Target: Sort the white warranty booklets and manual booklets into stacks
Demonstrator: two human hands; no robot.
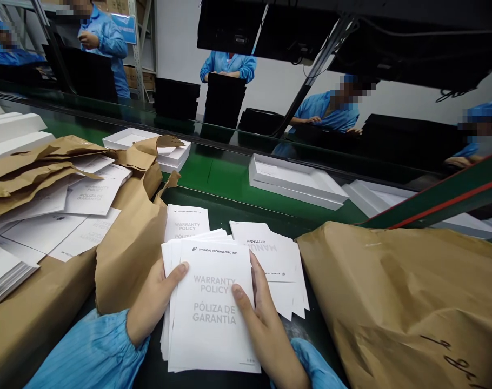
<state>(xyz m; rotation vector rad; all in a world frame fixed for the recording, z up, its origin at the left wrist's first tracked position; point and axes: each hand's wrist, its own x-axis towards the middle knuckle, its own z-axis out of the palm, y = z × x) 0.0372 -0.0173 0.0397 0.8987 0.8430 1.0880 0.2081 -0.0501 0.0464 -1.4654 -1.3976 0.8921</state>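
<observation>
A stack of white warranty booklets (215,346), its top one printed "Warranty Policy", is held between both hands over the dark work surface. My left hand (159,294) grips the left edges, thumb on top. On the right side, my right hand (266,324) holds the stack with its thumb on the top cover and fingers behind the edge. The sheets sit slightly uneven on the left. Just behind lies another warranty booklet (187,219). A fanned pile of manuals (276,259), their print upside down, rests beyond my right hand.
Torn brown paper packaging (124,248) holding more booklets (94,194) lies left; a large brown paper package (400,302) stands right. White box trays (297,181) sit on the green conveyor (219,173). Co-workers in blue (112,48) stand across it, below overhead monitors (294,32).
</observation>
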